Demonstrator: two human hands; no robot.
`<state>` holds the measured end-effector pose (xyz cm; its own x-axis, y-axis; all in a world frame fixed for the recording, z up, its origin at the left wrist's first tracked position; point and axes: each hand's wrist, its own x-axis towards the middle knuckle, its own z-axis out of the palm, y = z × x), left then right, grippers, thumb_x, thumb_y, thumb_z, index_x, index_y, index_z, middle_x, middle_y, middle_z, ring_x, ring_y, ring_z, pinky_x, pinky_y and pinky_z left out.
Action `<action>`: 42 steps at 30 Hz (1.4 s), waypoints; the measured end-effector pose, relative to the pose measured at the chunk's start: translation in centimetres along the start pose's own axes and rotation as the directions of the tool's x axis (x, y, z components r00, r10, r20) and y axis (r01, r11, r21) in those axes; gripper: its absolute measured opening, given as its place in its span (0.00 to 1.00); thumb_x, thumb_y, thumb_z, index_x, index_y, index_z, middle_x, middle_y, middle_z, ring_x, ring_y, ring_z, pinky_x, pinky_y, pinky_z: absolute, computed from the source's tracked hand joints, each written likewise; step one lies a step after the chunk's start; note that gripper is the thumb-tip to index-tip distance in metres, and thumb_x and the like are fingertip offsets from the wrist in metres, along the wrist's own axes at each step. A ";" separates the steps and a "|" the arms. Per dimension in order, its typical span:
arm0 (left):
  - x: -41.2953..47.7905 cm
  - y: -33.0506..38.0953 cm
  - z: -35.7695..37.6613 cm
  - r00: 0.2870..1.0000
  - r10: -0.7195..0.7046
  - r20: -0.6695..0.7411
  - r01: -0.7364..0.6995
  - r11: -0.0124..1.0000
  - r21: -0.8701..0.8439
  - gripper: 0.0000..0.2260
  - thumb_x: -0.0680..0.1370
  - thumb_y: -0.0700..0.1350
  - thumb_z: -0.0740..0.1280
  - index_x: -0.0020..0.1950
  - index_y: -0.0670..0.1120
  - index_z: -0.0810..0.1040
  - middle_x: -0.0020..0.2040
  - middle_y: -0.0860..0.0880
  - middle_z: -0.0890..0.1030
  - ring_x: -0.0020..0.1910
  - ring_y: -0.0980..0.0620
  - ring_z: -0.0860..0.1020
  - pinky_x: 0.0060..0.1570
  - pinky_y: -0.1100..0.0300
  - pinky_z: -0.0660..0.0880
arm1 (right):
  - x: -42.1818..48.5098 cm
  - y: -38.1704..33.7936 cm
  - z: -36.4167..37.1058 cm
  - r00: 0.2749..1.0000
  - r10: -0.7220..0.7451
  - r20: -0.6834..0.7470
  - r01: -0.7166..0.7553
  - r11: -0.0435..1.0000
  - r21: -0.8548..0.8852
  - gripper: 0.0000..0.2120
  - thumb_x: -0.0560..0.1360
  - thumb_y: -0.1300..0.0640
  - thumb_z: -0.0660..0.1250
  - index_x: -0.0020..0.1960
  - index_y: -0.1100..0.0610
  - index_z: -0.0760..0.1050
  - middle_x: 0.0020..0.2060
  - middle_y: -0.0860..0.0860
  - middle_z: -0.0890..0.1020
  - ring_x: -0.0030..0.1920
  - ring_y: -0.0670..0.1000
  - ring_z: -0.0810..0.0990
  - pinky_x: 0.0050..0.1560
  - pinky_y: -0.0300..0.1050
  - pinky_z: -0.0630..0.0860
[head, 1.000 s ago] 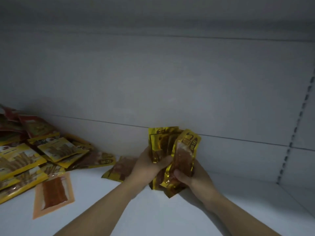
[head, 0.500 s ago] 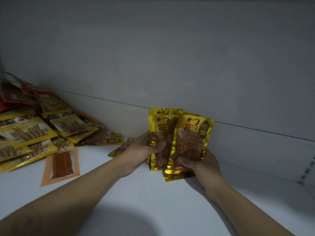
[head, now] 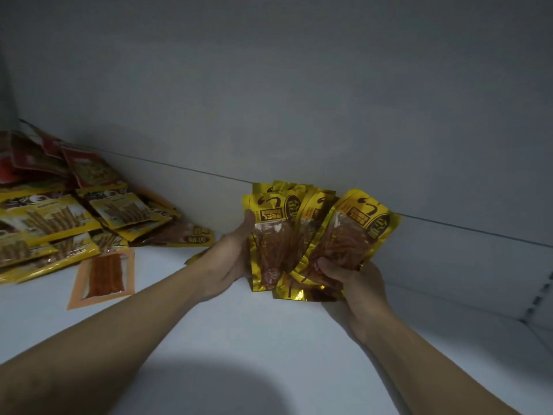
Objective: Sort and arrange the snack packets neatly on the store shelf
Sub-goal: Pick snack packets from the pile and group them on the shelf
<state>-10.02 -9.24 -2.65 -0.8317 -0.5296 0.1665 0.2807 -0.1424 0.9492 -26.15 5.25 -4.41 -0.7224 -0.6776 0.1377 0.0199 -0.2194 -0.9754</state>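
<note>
Several gold foil snack packets (head: 278, 235) stand fanned out and upright against the back wall of the white shelf (head: 269, 339). My left hand (head: 230, 259) holds the left side of the bunch, thumb on the front packet. My right hand (head: 344, 280) grips the bottom of the rightmost gold packet (head: 356, 232), which tilts to the right. Their lower edges sit just above the shelf floor.
A loose heap of yellow packets (head: 54, 223) and red packets (head: 45, 160) fills the shelf's left end. A single orange packet (head: 104, 277) lies flat in front of the heap. One gold packet (head: 179, 235) lies flat behind my left wrist. A slotted upright (head: 538, 298) runs at far right.
The bunch has spread into a wider fan, and the rightmost packet has tilted further right. My view has shifted, so both hands appear lower and nearer.
</note>
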 end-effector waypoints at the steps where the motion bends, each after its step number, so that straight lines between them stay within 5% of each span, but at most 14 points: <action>1: 0.1 -0.2 -0.1 1.000 -0.005 0.017 0.006 0.999 -0.048 0.25 0.80 0.66 0.49 0.70 0.57 0.73 0.69 0.51 0.77 0.68 0.46 0.76 0.66 0.37 0.70 | -0.1 -0.1 0.1 1.000 -0.005 -0.005 0.005 1.000 -0.002 0.15 0.66 0.64 0.78 0.51 0.56 0.82 0.43 0.48 0.87 0.44 0.50 0.86 0.45 0.46 0.79; 5: 0.8 -1.1 0.0 0.996 0.024 0.091 -0.007 0.982 -0.186 0.29 0.80 0.66 0.46 0.72 0.53 0.72 0.72 0.48 0.73 0.71 0.45 0.72 0.69 0.43 0.70 | -0.5 -0.2 0.2 0.998 -0.035 -0.046 0.034 0.999 -0.027 0.15 0.66 0.63 0.78 0.51 0.54 0.81 0.43 0.44 0.87 0.42 0.46 0.86 0.42 0.42 0.77; 10: 1.5 -1.7 0.5 0.995 -0.001 0.100 0.009 0.997 -0.077 0.26 0.75 0.67 0.62 0.68 0.55 0.78 0.69 0.48 0.77 0.69 0.45 0.74 0.71 0.40 0.65 | -1.0 -0.7 -0.1 0.999 -0.042 -0.028 0.039 0.992 -0.116 0.20 0.65 0.62 0.79 0.55 0.53 0.81 0.46 0.45 0.87 0.46 0.47 0.86 0.49 0.47 0.78; 12: 1.4 -1.6 0.7 0.998 -0.019 0.056 0.018 1.000 0.020 0.30 0.70 0.70 0.66 0.67 0.56 0.77 0.64 0.47 0.80 0.64 0.46 0.78 0.69 0.42 0.69 | -1.1 -0.8 0.2 1.000 -0.021 0.006 0.021 0.988 -0.151 0.24 0.62 0.61 0.80 0.56 0.53 0.80 0.47 0.45 0.87 0.47 0.48 0.86 0.52 0.48 0.78; 15: 1.3 -1.4 1.0 0.999 0.000 0.035 -0.006 0.988 0.157 0.22 0.74 0.68 0.61 0.63 0.59 0.77 0.58 0.49 0.82 0.60 0.50 0.80 0.66 0.45 0.71 | -1.4 -1.0 0.5 1.000 -0.002 0.030 0.008 0.985 -0.175 0.31 0.55 0.54 0.80 0.58 0.53 0.79 0.49 0.47 0.87 0.51 0.51 0.85 0.57 0.52 0.78; 18: 1.2 -1.4 1.2 1.000 -0.018 0.020 0.016 0.990 0.137 0.23 0.74 0.68 0.65 0.64 0.59 0.77 0.60 0.55 0.83 0.59 0.53 0.81 0.61 0.45 0.76 | -1.6 -1.1 0.6 0.998 0.001 0.065 0.011 0.983 -0.185 0.35 0.53 0.54 0.84 0.59 0.53 0.79 0.50 0.48 0.86 0.53 0.53 0.84 0.61 0.57 0.77; 22: 1.1 -0.8 1.3 0.999 -0.009 0.037 0.004 0.990 0.142 0.25 0.70 0.66 0.69 0.63 0.57 0.79 0.56 0.54 0.85 0.55 0.53 0.83 0.45 0.57 0.79 | -2.1 -1.2 1.1 0.993 -0.047 0.107 0.069 0.975 -0.212 0.28 0.56 0.54 0.80 0.56 0.53 0.80 0.50 0.48 0.86 0.52 0.51 0.85 0.60 0.56 0.77; 29: 0.8 -0.2 0.9 0.989 -0.081 0.125 0.058 0.983 0.176 0.18 0.72 0.58 0.71 0.60 0.54 0.82 0.57 0.49 0.85 0.55 0.49 0.83 0.40 0.55 0.79 | -3.1 -1.6 1.0 0.986 -0.135 0.096 0.156 0.954 -0.258 0.26 0.57 0.54 0.78 0.54 0.53 0.80 0.49 0.47 0.87 0.50 0.48 0.85 0.54 0.48 0.78; 35: 0.6 -0.2 0.4 0.967 -0.114 0.228 0.100 0.992 0.074 0.15 0.69 0.52 0.75 0.55 0.52 0.85 0.61 0.43 0.82 0.63 0.42 0.79 0.63 0.43 0.75 | -3.9 -2.1 1.0 0.981 -0.159 0.109 0.187 0.928 -0.324 0.25 0.59 0.53 0.80 0.55 0.54 0.81 0.48 0.46 0.86 0.51 0.47 0.84 0.54 0.47 0.78; 38: 0.5 0.1 0.2 0.940 -0.113 0.321 0.091 0.992 0.083 0.18 0.61 0.53 0.80 0.50 0.55 0.86 0.53 0.48 0.85 0.54 0.50 0.83 0.50 0.54 0.81 | -3.8 -2.0 0.6 0.983 -0.150 0.103 0.175 0.932 -0.317 0.20 0.65 0.59 0.80 0.55 0.54 0.80 0.48 0.46 0.86 0.51 0.48 0.84 0.54 0.46 0.78; 42: 0.4 0.0 0.1 0.947 -0.111 0.302 0.074 0.989 0.132 0.15 0.63 0.57 0.78 0.48 0.57 0.86 0.49 0.52 0.86 0.46 0.56 0.84 0.36 0.64 0.78 | -3.7 -2.0 0.7 0.984 -0.142 0.107 0.168 0.938 -0.304 0.21 0.63 0.57 0.80 0.54 0.53 0.80 0.47 0.45 0.87 0.49 0.45 0.84 0.49 0.41 0.77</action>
<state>-10.41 -9.37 -2.55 -0.9633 -0.2332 0.1326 0.1527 -0.0701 0.9858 -23.04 7.76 -2.84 -0.6401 -0.7106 0.2921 -0.3128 -0.1062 -0.9439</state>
